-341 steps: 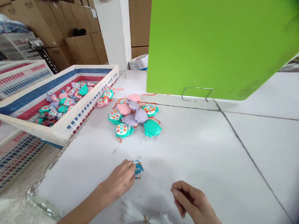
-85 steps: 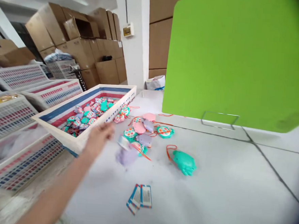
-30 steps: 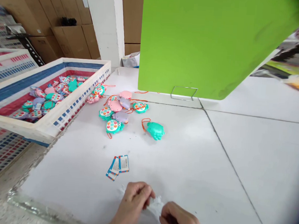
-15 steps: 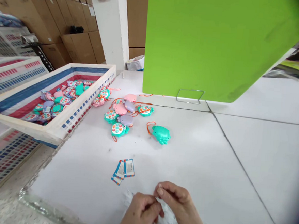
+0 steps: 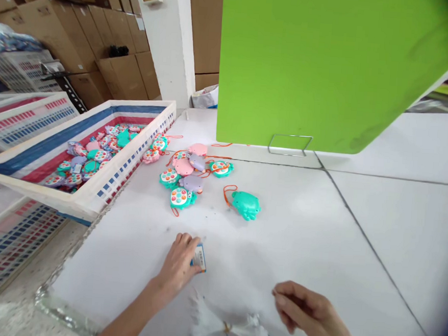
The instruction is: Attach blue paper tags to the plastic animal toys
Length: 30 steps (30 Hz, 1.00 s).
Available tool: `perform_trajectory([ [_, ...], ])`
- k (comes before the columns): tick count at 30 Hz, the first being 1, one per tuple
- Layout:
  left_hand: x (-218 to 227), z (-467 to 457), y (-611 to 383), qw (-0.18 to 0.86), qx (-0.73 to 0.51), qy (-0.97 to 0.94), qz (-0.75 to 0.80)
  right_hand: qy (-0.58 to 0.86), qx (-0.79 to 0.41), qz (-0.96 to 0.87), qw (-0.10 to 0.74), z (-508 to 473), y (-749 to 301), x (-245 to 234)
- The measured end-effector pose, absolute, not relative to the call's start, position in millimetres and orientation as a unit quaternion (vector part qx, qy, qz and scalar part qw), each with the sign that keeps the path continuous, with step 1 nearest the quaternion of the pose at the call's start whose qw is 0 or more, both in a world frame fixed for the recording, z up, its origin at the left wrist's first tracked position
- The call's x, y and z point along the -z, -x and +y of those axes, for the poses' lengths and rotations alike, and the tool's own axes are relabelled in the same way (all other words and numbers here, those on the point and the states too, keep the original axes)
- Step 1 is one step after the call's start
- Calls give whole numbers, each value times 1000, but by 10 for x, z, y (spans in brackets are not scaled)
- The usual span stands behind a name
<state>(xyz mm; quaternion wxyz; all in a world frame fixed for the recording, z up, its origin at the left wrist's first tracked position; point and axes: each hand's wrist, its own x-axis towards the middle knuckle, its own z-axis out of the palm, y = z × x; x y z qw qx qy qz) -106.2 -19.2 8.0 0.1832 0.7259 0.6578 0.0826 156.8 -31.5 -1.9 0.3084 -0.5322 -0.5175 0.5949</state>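
In the head view, the person's left hand [image 5: 179,263] is resting over the cards [image 5: 200,257] on the white table [image 5: 354,279], its fingers and thumb bending around them; whether it is gripping them, one cannot tell. A printed card edge is showing beside the thumb. The right hand [image 5: 304,309] is hovering to the right, thumb and index fingertip pinching together, anything between them being too small to make out. Below and between the hands, a white bundle [image 5: 206,321] is lying with a tie around its middle. Beyond, a green toy [image 5: 246,205] is lying apart with its orange loop, right of a cluster of toys [image 5: 182,198] in green, pink and purple. More are filling part of the crate [image 5: 86,198] at left. A green board [image 5: 315,67] is standing behind.
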Motion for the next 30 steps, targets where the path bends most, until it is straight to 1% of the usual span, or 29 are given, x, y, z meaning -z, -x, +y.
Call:
perform_trajectory([
  [3, -103, -245, 1037, 168, -100, -751, 631, 502, -578, -580, 277, -222, -1190, -76],
  [9, -87, -317, 1005, 186, -119, -777, 590, 438, -555, -641, 299, 9, -537, -29],
  [11, -45, -344, 1015, 195, -154, -766, 593, 435, -561, -634, 306, 43, -458, 35],
  [13, -9, -379, 1015, 205, -231, -719, 623, 444, -565, -618, 319, 49, -459, 83],
  [14, 1, -397, 1002, 227, -273, -681, 641, 451, -567, -608, 326, 43, -481, 97],
  [16, 5, -428, 944, 330, -326, -604, 648, 461, -569, -593, 336, 21, -545, 102],
  [18, -8, -445, 850, 453, -343, -542, 620, 466, -569, -585, 341, -13, -614, 78],
  [19, -20, -448, 800, 493, -351, -517, 605, 468, -569, -584, 343, -34, -647, 54],
  [20, -36, -448, 755, 513, -364, -497, 598, 469, -568, -582, 344, -58, -680, 23],
  [22, -90, -438, 689, 509, -391, -478, 599, 476, -547, -590, 356, -111, -744, -60],
  [25, -219, -418, 657, 480, -398, -491, 608, 485, -447, -648, 380, -198, -822, -216],
  [27, -316, -413, 650, 463, -394, -507, 611, 478, -399, -688, 372, -245, -842, -305],
  [30, -424, -429, 630, 441, -394, -531, 607, 465, -404, -707, 347, -284, -822, -367],
])
